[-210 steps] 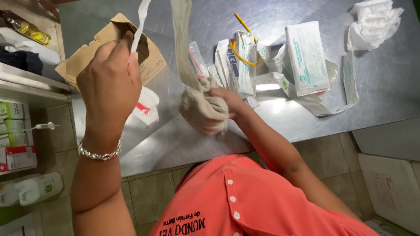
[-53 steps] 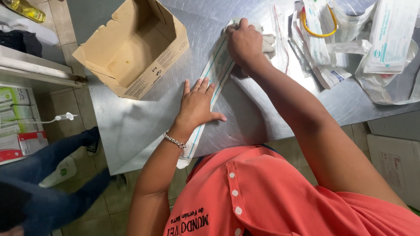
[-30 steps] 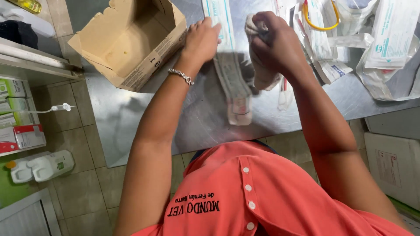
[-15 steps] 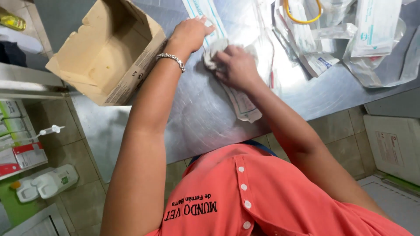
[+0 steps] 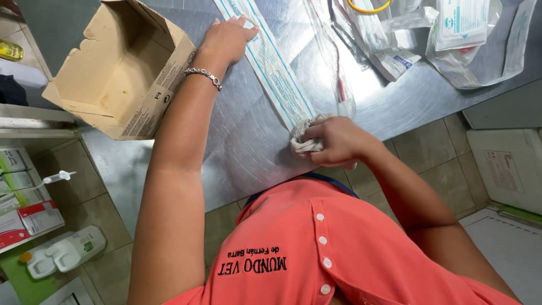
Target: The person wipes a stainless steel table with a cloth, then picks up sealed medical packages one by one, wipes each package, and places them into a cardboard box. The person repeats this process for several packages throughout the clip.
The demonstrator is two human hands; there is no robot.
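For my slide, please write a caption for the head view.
Left hand presses a long sterile pouch strip on the steel table; right hand grips its bunched end.

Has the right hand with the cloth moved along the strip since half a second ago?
Yes. The right hand slid its cloth down the long strip, away from the cardboard box, toward the table's near edge.

single head cam, looks steeply down, close over steel counter (image 5: 254,147) edge.
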